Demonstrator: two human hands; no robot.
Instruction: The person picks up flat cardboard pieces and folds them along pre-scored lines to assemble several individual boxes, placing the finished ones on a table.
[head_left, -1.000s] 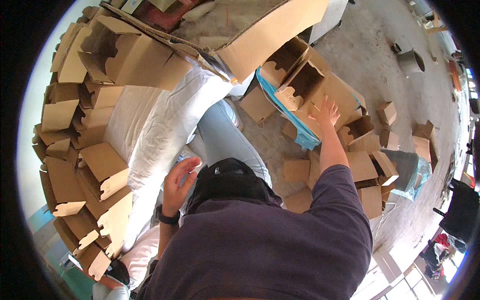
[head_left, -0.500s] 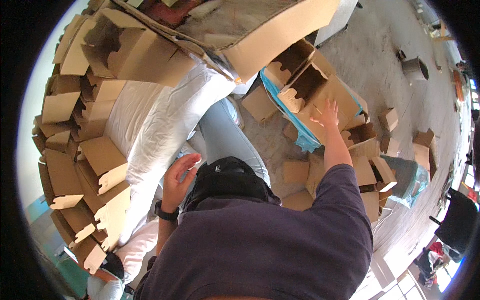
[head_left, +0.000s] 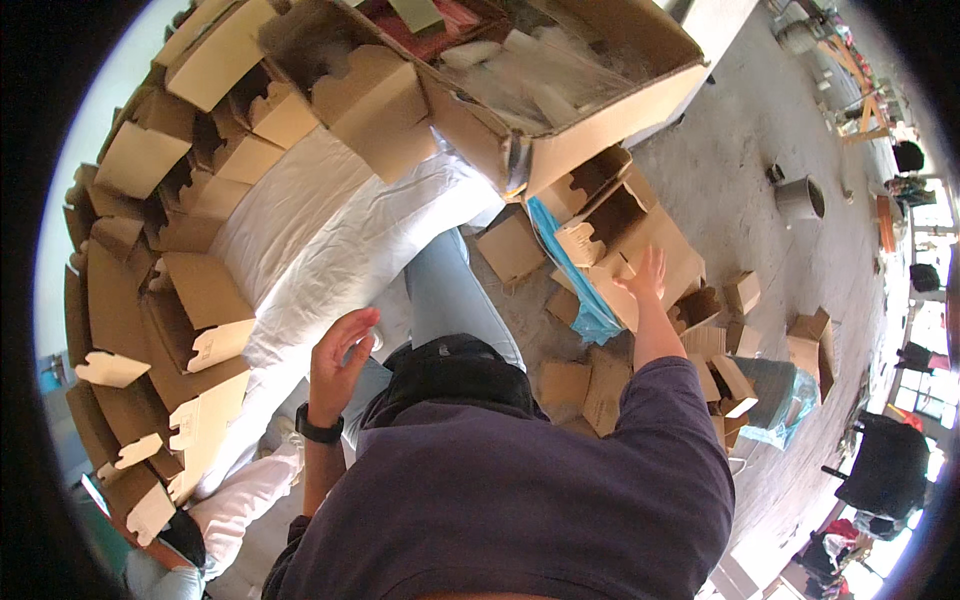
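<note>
My right hand [head_left: 647, 277] lies with spread fingers against the side of an open brown cardboard box [head_left: 672, 245], on my right. Another open cardboard box [head_left: 598, 178] stands beside it, and a blue plastic sheet [head_left: 590, 310] hangs along their near left side. My left hand [head_left: 340, 365] hovers in front of my body, its fingers stretched and slightly curved, holding nothing I can see. Nearest to it is the edge of a white cloth [head_left: 350, 245] spread over a raised surface. Many opened boxes [head_left: 205, 300] with notched flaps crowd that cloth's left side.
A large carton [head_left: 610, 120] with whitish pieces inside stands ahead. Loose boxes [head_left: 605, 390] lie on the grey floor to my right, near a wrapped grey bundle [head_left: 775, 395]. A bucket [head_left: 800, 198] stands farther off. Another person [head_left: 245, 510] is at lower left.
My view has shifted, showing more of the large carton's inside. My right hand stays against the box's side, and my left hand stays raised and open.
</note>
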